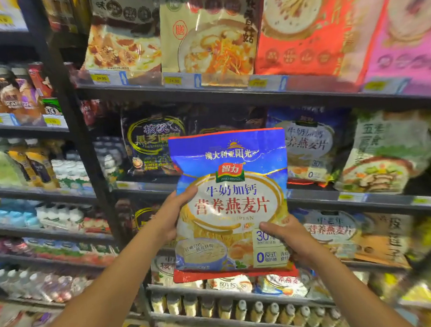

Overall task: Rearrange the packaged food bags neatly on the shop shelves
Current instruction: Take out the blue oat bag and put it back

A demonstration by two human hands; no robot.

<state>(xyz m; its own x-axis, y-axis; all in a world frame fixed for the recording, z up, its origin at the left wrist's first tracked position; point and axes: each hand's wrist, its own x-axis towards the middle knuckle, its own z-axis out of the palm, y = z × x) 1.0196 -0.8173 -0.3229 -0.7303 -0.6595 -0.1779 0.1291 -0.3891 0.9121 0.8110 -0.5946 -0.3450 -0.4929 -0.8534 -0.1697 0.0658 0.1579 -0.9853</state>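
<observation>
Glossy, crinkled plastic film wraps the oatmeal bag [231, 203]; the dark shelf rail [179, 91] looks matt metal.

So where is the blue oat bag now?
Centre of the head view, in front of the shelves: the blue oat bag stands upright between the left hand on its left edge and the right hand at its lower right corner.
</observation>
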